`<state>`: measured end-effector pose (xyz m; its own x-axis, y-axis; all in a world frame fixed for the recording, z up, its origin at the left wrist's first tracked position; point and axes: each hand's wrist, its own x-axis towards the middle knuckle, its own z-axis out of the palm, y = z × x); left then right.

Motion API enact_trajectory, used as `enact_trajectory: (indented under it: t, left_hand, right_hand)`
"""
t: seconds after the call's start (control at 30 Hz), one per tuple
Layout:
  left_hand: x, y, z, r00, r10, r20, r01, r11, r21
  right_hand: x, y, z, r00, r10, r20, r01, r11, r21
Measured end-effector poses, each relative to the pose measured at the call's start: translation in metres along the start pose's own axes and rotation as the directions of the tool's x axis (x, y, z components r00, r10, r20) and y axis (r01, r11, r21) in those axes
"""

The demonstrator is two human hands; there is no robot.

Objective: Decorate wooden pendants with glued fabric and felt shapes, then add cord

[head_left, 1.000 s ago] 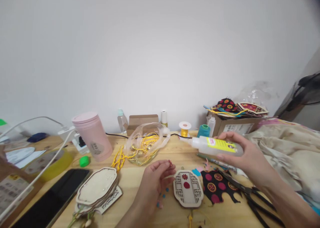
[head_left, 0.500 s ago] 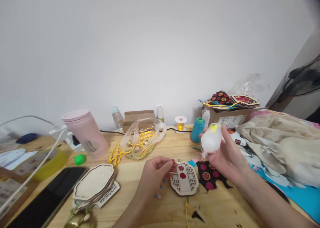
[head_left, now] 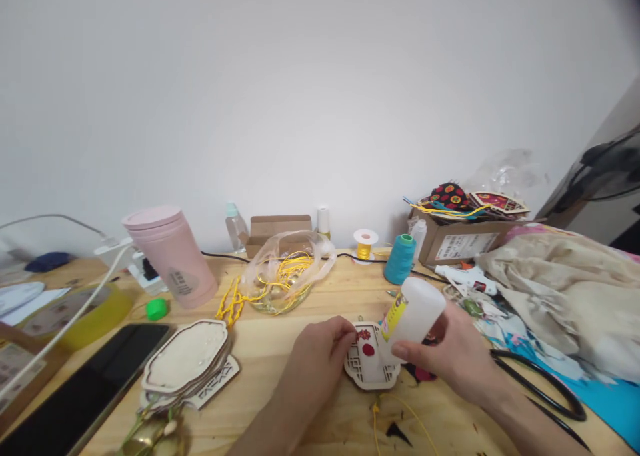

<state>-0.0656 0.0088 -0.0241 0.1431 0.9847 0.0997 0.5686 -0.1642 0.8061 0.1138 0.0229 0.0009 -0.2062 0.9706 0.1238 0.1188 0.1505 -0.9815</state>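
My right hand grips a white glue bottle with a yellow label, tilted with its lower end over the right part of a pale wooden fretwork plaque. On the plaque are a red flower and a dark red dot. My left hand is at the plaque's upper left edge, thumb and fingers pinched on a small red piece, mostly hidden by the fingertips. A yellow cord runs from the plaque's lower edge. Dark patterned fabric lies partly hidden behind the bottle and right hand.
Stacked wooden plaques, a phone and a pink tumbler are on the left. Behind lie a bag of yellow cords and a teal thread cone. Black-handled scissors, a glue gun and cloth are right.
My right hand has brought the bottle down and tipped it over the plaque, its base now up. My left hand has shifted slightly right and lower against the plaque.
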Motion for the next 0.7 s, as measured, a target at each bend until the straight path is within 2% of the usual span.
enact_trajectory:
  t: [0.1, 0.33, 0.53, 0.7]
  left_hand:
    - [0.0, -0.001, 0.001, 1.0, -0.005, 0.016, 0.004, 0.999, 0.047]
    - [-0.002, -0.002, 0.002, 1.0, -0.009, 0.027, 0.008, 1.0, 0.03]
    - [-0.002, -0.003, 0.003, 1.0, -0.005, 0.02, 0.005, 0.999, 0.034]
    - [-0.003, 0.0, 0.003, 1.0, 0.018, 0.0, -0.018, 0.989, 0.146]
  right_hand:
    - [-0.002, 0.009, 0.005, 0.999, -0.051, -0.013, 0.049, 0.99, -0.129]
    - [-0.004, 0.016, 0.009, 0.984, -0.177, 0.003, 0.169, 0.933, -0.317]
    - [-0.003, 0.012, 0.01, 0.978, -0.21, 0.0, 0.196, 0.91, -0.364]
    - [-0.003, 0.011, 0.009, 0.967, -0.252, 0.048, 0.244, 0.848, -0.47]
